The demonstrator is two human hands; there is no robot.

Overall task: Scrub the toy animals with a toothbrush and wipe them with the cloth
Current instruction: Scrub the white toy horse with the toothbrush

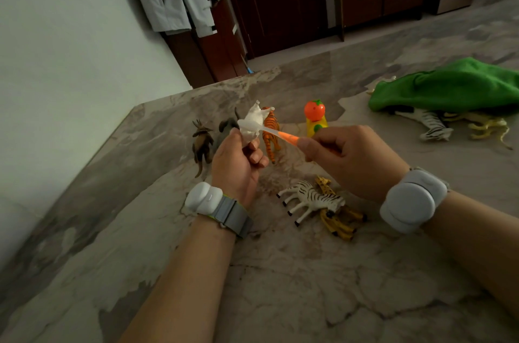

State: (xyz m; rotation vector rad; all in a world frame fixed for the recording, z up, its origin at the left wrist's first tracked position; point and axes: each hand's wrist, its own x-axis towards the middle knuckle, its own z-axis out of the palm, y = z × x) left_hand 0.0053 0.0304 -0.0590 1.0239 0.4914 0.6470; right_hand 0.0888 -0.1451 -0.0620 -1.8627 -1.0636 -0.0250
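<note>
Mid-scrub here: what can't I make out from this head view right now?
Head view, white toy animal: lower part hidden in the left hand grip; species unclear.
Head view, toothbrush: handle end hidden inside the right hand.
Head view, striped toy and yellow toy: partly under the green cloth; count beneath unknown.
Head view, green cloth: cut off by the right edge.

White toy animal (253, 121) held mid-frame, orange-handled toothbrush (276, 134) head touching it, zebra (311, 198) and giraffe (335, 223) lying below right, crumpled green cloth (449, 87) at upper right
</note>
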